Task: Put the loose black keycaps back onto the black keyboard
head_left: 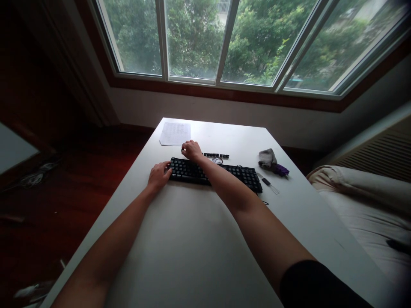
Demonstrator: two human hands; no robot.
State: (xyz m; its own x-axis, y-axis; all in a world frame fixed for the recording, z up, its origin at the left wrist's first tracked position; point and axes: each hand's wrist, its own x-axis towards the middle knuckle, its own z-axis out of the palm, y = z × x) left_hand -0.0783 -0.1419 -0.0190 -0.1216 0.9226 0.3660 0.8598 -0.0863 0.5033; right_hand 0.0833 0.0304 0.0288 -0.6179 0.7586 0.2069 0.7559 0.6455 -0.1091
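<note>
White table (186,231) bearing a black keyboard (188,172) stands near a window (195,42).

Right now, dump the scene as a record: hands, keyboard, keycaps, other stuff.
left hand: fingers at left end of keyboard
right hand: over keyboard's far side; dark bit at fingertips, too small to identify
keyboard: on white table, partly hidden by right forearm
keycaps: row beyond keyboard
paper: table's far left
right of keyboard: grey cloth, purple item, wire tool
</note>
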